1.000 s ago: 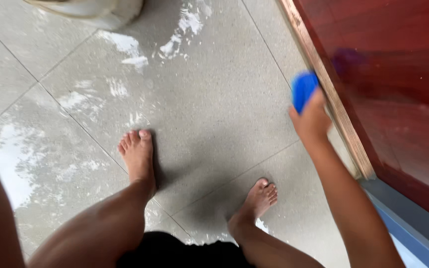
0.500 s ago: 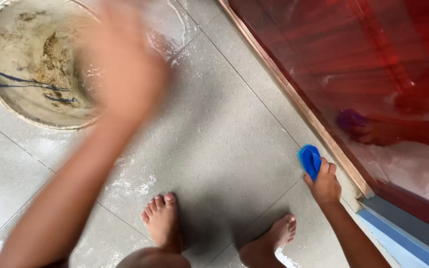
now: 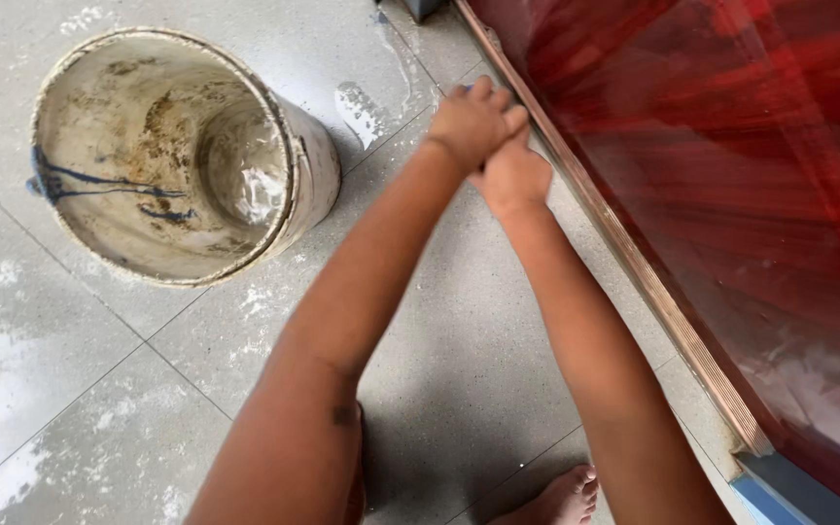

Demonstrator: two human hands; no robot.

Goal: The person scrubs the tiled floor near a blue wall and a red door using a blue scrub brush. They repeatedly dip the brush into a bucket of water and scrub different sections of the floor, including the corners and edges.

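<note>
My left hand point(image 3: 473, 122) and my right hand point(image 3: 515, 177) are clasped together against the floor, beside the wooden frame point(image 3: 634, 262) of a glossy red door point(image 3: 731, 165). The left hand lies over the right hand's fingers, and both are closed. A thin sliver of the blue scrubber point(image 3: 462, 90) shows at the left hand's upper edge. The rest of the scrubber is hidden between the hands.
A dirty white bucket point(image 3: 303, 165) with a blue handle and a little soapy water stands on the wet grey tiles point(image 3: 70, 389) to the left. Foam patches dot the floor. My bare foot point(image 3: 561, 498) shows at the bottom, and a blue strip point(image 3: 770, 496) runs under the door.
The view has swung up toward the bucket. My left hand has come down from mid-air and joined my right hand, which has moved along the door frame with the scrubber.
</note>
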